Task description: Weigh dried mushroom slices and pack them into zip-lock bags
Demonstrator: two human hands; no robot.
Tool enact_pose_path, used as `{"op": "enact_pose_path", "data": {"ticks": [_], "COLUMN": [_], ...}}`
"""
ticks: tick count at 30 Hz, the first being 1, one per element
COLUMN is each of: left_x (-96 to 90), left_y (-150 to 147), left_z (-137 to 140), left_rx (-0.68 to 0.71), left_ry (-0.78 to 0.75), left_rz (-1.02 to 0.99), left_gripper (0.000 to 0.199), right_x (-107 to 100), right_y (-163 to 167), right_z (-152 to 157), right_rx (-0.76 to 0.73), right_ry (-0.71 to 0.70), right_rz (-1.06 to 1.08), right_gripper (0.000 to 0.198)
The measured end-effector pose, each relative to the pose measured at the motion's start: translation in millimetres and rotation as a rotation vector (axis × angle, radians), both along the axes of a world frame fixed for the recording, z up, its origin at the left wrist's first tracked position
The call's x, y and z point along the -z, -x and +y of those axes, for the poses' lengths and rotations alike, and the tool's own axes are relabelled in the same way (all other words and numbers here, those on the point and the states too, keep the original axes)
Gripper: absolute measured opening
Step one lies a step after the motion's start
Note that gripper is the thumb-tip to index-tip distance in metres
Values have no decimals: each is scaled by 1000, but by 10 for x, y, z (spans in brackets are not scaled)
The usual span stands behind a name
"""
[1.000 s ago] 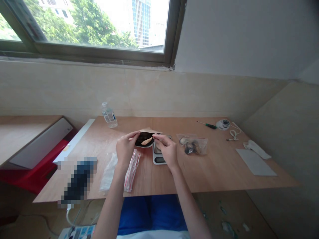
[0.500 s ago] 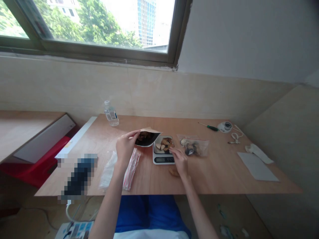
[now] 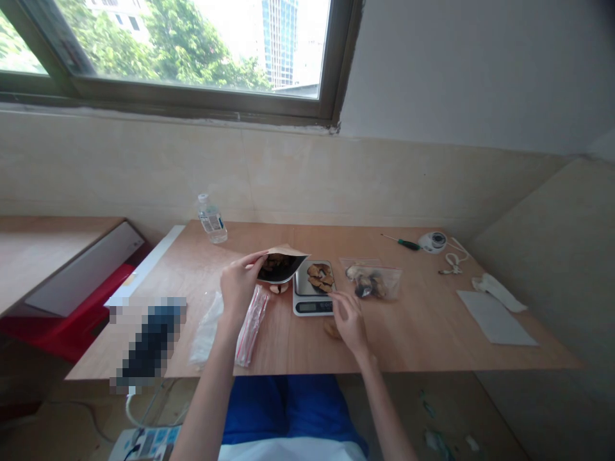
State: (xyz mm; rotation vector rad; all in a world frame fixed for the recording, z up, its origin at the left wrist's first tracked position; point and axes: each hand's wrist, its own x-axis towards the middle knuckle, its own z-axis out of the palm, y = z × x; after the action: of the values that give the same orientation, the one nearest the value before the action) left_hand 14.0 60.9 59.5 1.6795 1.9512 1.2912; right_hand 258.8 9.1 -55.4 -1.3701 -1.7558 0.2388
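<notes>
My left hand (image 3: 235,288) grips the left edge of a brown paper pouch (image 3: 294,251), its dark mouth open and dried brown pieces visible inside. Right of the pouch stands a small digital kitchen scale (image 3: 300,288) with a pile of dried brown slices (image 3: 319,276) on its plate. My right hand (image 3: 350,320) is at the front right of the plate, fingertips pinched at the edge of the lowest slice. A pale slice (image 3: 278,289) shows just under the pouch, left of the scale. Another brown piece (image 3: 331,329) lies in front of the scale, partly behind my right hand.
Clear zip bags (image 3: 252,326) lie at the left front. A filled clear bag (image 3: 384,283) is right of the scale. Farther out are a water bottle (image 3: 212,221), a green-handled screwdriver (image 3: 408,244), a white dome camera (image 3: 432,242), white paper (image 3: 497,318) and a blurred-out dark object (image 3: 148,342).
The pale slice from the scale's left side is now seen left of the scale, below the pouch. My right hand has shifted slightly down and right; my left hand still holds the pouch.
</notes>
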Motion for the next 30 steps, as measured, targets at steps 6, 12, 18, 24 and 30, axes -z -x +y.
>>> {"op": "enact_pose_path", "data": {"ticks": [6, 12, 18, 24, 30], "left_x": [-3, -13, -173, 258, 1085], "left_y": [38, 101, 61, -154, -228], "left_z": [20, 224, 525, 170, -1], "left_rx": [-15, -57, -217, -127, 220], "left_ry": [-31, -69, -431, -542, 55], "left_rz": [10, -25, -57, 18, 341], "left_gripper": [24, 25, 34, 20, 22], "right_x": [20, 286, 387, 395, 525], "right_y": [101, 17, -56, -109, -240], "right_z": [-255, -441, -546, -552, -528], "right_rx": [-39, 52, 90, 138, 255], "right_ry": [168, 218, 215, 193, 118], "right_rz": [-95, -176, -94, -29, -28], "right_gripper": [23, 25, 24, 23, 22]}}
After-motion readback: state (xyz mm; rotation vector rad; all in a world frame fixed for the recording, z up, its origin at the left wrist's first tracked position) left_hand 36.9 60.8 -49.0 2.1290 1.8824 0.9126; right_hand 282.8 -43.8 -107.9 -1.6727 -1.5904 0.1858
